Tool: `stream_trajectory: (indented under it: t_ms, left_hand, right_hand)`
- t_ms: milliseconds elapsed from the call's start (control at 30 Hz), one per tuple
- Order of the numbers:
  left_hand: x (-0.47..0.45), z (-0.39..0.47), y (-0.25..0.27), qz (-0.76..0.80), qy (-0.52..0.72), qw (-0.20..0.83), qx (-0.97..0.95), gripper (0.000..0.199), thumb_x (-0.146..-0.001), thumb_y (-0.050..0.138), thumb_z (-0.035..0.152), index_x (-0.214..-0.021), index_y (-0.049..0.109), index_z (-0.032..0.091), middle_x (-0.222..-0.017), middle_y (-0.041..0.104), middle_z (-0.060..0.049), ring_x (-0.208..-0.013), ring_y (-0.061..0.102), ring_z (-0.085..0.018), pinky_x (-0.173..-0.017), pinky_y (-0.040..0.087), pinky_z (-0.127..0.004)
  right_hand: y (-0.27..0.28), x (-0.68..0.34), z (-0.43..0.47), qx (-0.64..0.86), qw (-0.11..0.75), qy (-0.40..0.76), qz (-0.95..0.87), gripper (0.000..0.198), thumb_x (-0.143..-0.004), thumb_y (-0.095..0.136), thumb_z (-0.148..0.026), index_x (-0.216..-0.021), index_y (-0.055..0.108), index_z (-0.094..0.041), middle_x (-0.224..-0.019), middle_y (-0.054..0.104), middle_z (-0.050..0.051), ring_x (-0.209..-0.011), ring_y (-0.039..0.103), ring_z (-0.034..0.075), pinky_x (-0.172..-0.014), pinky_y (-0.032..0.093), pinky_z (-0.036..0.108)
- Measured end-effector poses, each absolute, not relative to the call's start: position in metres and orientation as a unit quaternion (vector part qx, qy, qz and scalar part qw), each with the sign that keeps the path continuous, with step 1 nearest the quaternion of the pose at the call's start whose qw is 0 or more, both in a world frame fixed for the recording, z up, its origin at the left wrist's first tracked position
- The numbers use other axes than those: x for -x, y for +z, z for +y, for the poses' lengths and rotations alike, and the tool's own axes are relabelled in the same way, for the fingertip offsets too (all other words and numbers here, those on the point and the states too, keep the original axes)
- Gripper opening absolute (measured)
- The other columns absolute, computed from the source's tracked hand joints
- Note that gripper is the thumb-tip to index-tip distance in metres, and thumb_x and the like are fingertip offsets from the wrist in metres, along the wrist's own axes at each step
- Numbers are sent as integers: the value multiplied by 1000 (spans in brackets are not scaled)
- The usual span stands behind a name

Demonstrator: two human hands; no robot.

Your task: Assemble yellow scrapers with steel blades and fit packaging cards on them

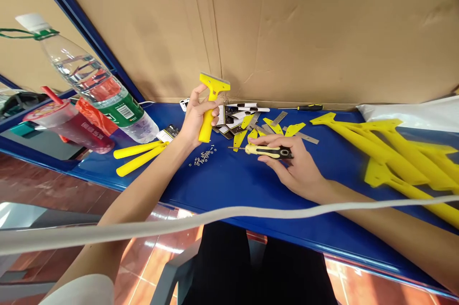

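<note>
My left hand (197,116) is wrapped round the handle of a yellow scraper (207,125), held upright with its wide head at the top and a metal blade along its edge. In my right hand (292,164) is a screwdriver (267,151) with a pale yellow and black handle, its thin shaft pointing left. Between the hands, small screws and nuts (203,157) lie scattered on the blue table (215,185). Behind them is a pile of yellow plates (295,129), metal blades (309,138) and black-and-white packets (236,123).
Several yellow scraper handles (405,152) are heaped at the right, beside a white plastic bag (419,113). Two yellow handles (139,159) lie at the left, near a water bottle (122,109) and a red drink cup (77,128). Another screwdriver (310,107) rests by the cardboard wall. A white cable (229,212) crosses in front.
</note>
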State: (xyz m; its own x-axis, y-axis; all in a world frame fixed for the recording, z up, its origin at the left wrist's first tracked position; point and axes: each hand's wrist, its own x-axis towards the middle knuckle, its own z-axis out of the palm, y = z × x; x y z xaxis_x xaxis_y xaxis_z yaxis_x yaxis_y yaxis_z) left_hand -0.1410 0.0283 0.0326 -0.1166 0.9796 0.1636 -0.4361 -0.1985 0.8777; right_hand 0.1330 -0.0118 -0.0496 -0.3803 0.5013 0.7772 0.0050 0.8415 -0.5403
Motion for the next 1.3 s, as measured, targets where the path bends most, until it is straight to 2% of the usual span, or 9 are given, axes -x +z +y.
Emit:
stream_trajectory:
  t_ms: [167,400,833,1067,1300]
  left_hand:
    - [144,33,31,357,668,523,-391,63,-73,85,4,-123,57,31,-105,74,2,-59,55,-7,-47,37,-19]
    - [150,37,29,361,670,512,-398,67,-72,84,5,-129,58,32,-109,75,3,-59,56,-5,-48,37,-19]
    - [151,35,28,370,665,506,-407,69,-71,89,9,-129,60,32,-112,77,2,-59,57,-6,-46,39,-19]
    - [150,38,27,372,665,506,-403,72,-70,88,9,-132,59,31,-116,79,0,-60,56,-5,-47,38,-19]
    - [147,34,29,385,659,513,-393,76,-72,89,8,-138,61,33,-116,79,1,-61,58,-6,-48,39,-19]
  right_hand:
    - [-48,-110,3,130,501,238,-822,30,-111,80,-25,-131,59,-33,-139,85,10,-131,84,31,-109,68,56]
    - [-48,-77,23,139,523,234,-807,26,-112,78,-27,-128,58,-33,-135,85,9,-128,84,30,-103,70,51]
    - [-46,-73,20,167,506,315,-785,21,-114,76,-41,-124,58,-34,-136,85,8,-129,84,32,-105,70,55]
    - [-46,-74,21,177,510,288,-791,22,-114,76,-39,-126,58,-33,-131,86,7,-119,86,30,-93,70,49]
    - [-50,-73,23,164,508,264,-803,22,-115,75,-40,-128,60,-33,-132,86,8,-121,86,31,-97,70,52]
